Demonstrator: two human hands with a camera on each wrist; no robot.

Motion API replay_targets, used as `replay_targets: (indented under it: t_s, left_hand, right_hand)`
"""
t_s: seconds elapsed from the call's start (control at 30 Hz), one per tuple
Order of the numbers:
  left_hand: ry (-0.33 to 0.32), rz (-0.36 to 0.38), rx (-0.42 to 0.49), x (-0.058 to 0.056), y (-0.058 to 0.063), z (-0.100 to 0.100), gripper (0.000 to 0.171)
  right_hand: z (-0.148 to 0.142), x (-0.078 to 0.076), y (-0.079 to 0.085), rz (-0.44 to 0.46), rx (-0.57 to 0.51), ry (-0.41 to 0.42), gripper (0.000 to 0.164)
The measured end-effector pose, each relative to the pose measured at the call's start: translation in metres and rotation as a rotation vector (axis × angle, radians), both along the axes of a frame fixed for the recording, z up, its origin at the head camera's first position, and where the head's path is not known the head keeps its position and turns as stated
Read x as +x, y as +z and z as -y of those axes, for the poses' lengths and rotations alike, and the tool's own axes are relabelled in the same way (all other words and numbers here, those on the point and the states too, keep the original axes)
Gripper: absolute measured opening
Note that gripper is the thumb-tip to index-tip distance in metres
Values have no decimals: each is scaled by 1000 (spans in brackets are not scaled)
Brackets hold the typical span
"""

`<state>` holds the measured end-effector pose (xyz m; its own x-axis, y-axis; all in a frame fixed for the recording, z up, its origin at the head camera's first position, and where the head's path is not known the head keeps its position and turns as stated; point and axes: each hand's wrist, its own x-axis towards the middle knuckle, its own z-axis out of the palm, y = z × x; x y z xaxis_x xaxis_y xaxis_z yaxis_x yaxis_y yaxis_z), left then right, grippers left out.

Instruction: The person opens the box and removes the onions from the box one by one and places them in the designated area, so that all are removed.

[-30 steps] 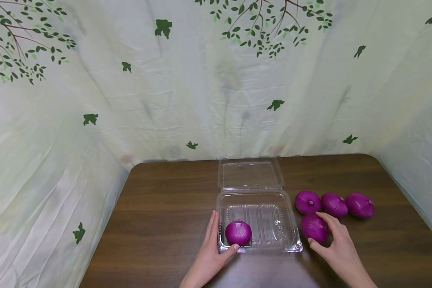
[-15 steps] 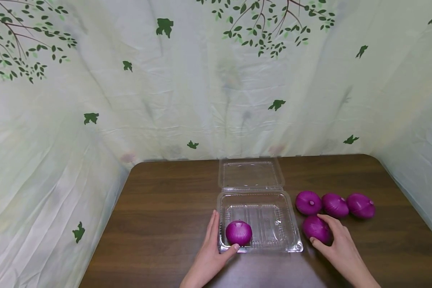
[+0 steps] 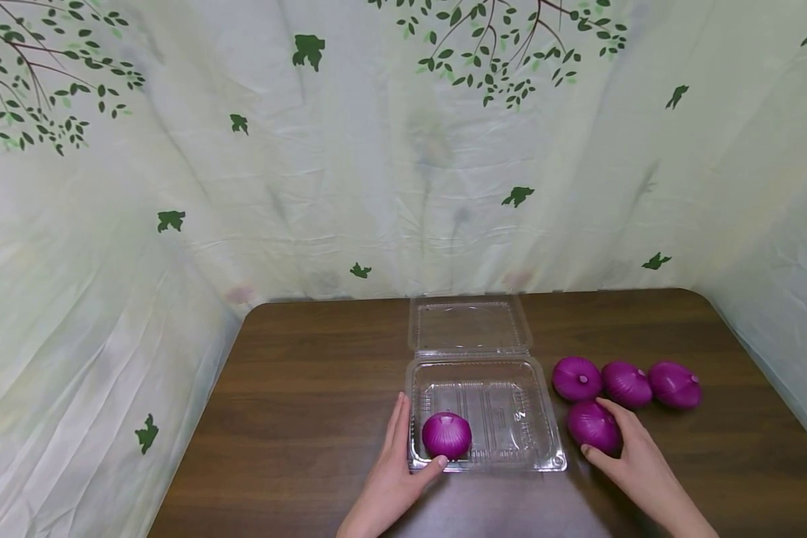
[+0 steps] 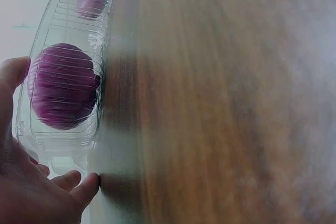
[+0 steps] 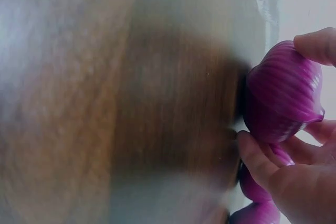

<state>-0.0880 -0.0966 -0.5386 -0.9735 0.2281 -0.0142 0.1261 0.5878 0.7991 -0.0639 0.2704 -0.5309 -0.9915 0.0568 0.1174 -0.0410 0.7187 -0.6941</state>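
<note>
A clear plastic clamshell container (image 3: 511, 418) stands on the table with its lid (image 3: 471, 325) folded back. One purple onion (image 3: 447, 436) sits in its front left corner. My left hand (image 3: 393, 474) rests against that corner, straight fingers along the left wall and thumb at the front rim. Right of the container, my right hand (image 3: 635, 456) holds another purple onion (image 3: 592, 426) between thumb and fingers. In the right wrist view the thumb lies on the upper side of this onion (image 5: 283, 93), with the fingers around its lower side.
Three more purple onions, a left one (image 3: 576, 378), a middle one (image 3: 625, 383) and a right one (image 3: 675, 385), lie in a row behind the right hand. A pale leaf-patterned cloth (image 3: 376, 187) hangs behind the brown wooden table (image 3: 296, 418).
My right hand has shifted slightly right with its onion, which is turned a little in the fingers. The left hand and the container stay in place.
</note>
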Motion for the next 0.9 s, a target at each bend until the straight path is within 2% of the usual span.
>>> replay_targets:
  t_s: [0.17,0.3,0.53,0.73,0.9]
  left_hand:
    - [0,-2,4,1,0,0,105]
    - [1,-4,5,1,0,1,105]
    - [0,-3,8,1,1,0,105]
    - [-3,-5,5,1,1,0,105]
    - [-1,-7,8,1,1,0,105]
  right_hand:
    - [-3,2,0,25,-1,-5,77]
    - [-2,3,1,2,1,-17,77]
    - [11,4,15,-167,-46,-36,68]
    - [34,0,28,-283,-82,34,67]
    - [55,-3,33,-233,-105,81,66]
